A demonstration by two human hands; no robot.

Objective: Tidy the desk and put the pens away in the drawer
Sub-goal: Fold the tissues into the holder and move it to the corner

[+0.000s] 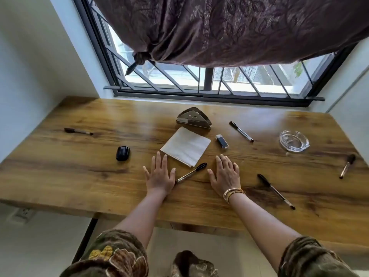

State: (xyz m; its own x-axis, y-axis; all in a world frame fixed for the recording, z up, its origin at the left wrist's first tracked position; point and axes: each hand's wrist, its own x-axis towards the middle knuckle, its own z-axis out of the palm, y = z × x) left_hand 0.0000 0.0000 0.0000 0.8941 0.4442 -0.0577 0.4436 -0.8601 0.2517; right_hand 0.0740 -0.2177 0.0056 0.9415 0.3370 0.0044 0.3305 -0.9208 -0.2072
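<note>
Left hand (pixel 159 174): yours lies flat on the table (pixel 79 176), fingers straight and spread, holding nothing.
Right hand (pixel 225 174): also flat, fingers straight, empty; bangles (pixel 232 193) on that wrist.
Nearest pen (pixel 191 172): between your hands, its tip end just beside your left thumb.
Other pens: one (pixel 275 190) right of your right hand, one (pixel 347 165) far right, one (pixel 241 131) beyond your right hand, one (pixel 78 131) far left.
Napkin (pixel 185 146): just beyond your fingertips, its holder (pixel 193 118) behind it.
Lighter (pixel 222 141): beyond your right hand.
Ashtray (pixel 294 140): further right.
Black case (pixel 122 153): left of your left hand.
</note>
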